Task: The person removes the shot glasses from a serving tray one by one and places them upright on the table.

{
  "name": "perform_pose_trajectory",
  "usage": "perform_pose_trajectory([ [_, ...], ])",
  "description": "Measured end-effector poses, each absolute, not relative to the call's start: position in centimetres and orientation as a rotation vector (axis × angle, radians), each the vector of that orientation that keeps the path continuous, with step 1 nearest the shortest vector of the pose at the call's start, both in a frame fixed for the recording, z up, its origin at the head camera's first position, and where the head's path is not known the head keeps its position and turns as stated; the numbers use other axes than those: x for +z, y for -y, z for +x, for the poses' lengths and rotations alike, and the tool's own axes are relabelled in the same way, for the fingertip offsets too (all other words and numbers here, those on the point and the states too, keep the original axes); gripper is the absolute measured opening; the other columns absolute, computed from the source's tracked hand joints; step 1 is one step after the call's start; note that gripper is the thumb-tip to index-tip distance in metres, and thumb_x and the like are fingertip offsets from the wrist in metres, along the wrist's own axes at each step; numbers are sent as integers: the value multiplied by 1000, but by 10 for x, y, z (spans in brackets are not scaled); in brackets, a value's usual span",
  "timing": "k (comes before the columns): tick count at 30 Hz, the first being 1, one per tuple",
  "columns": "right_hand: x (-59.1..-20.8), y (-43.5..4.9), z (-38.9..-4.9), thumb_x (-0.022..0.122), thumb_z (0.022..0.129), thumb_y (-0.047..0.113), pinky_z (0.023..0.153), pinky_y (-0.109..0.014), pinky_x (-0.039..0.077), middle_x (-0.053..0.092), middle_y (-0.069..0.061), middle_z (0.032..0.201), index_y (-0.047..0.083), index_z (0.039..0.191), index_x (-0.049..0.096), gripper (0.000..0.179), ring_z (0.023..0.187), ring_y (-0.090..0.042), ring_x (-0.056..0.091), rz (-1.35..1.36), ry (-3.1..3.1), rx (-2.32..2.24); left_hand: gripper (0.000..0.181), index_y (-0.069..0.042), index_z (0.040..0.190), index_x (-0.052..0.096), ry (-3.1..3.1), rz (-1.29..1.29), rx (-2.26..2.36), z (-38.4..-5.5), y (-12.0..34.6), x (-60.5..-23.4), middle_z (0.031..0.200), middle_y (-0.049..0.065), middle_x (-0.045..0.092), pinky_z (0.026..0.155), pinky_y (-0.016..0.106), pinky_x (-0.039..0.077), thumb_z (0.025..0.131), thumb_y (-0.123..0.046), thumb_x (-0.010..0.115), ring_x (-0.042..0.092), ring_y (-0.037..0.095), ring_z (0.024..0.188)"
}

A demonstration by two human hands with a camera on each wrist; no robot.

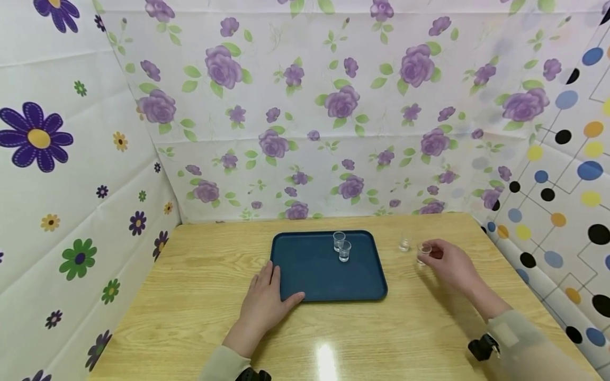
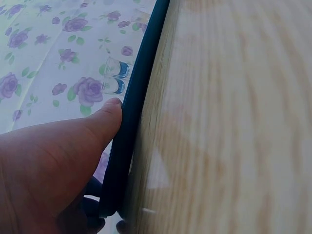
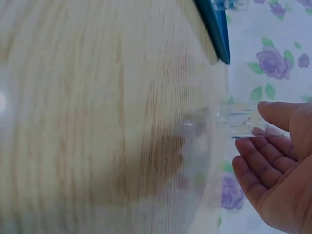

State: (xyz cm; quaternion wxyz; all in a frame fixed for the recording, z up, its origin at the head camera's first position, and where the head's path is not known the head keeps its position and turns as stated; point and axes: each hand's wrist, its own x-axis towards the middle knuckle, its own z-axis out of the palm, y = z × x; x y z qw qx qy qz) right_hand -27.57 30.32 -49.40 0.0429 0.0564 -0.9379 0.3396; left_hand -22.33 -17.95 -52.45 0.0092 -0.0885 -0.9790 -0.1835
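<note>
A dark blue tray (image 1: 305, 272) lies on the wooden table. At its near left corner rests my left hand (image 1: 267, 301), fairly straight fingers along the left side and the thumb on the front rim. In the left wrist view, the thumb of the left hand (image 2: 53, 156) lies against the tray edge (image 2: 139, 92). My right hand (image 1: 450, 264) pinches a small clear shot glass (image 1: 423, 253) near its top, right of the tray. The right wrist view shows this shot glass (image 3: 241, 123) between the thumb and fingers of the right hand (image 3: 287, 165).
Two clear shot glasses, one behind (image 1: 339, 241) and one in front (image 1: 344, 252), stand close together on the tray's back right part. Another shot glass (image 1: 404, 243) stands on the table (image 1: 190, 296) between tray and right hand. Flowered cloth (image 1: 286, 106) hangs behind the table.
</note>
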Motion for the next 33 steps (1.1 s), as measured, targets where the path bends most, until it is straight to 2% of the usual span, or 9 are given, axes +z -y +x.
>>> perform_pose_trajectory([
  [11,-502,-317,-294,71,112,34,91,-56,62,70,-24,132,-5,147,62,53,118,-43,69,98,2835,1096,108,5,169,37,3057,-283,-573,-223,179,-522,178,28,24,134,61,22,101,-74,66,25,45,165],
  [23,-512,-323,-310,69,113,35,85,-46,62,66,-29,141,-8,153,57,61,124,-46,66,89,2838,1115,109,4,170,36,3060,-280,-584,-224,178,-522,179,28,22,134,61,20,100,-75,67,23,45,166],
  [33,-518,-322,-316,70,112,37,83,-41,61,68,-29,138,-8,152,58,61,122,-44,67,88,2826,1128,107,3,170,36,3064,-273,-588,-222,179,-523,179,27,22,134,61,21,101,-74,66,23,44,166],
])
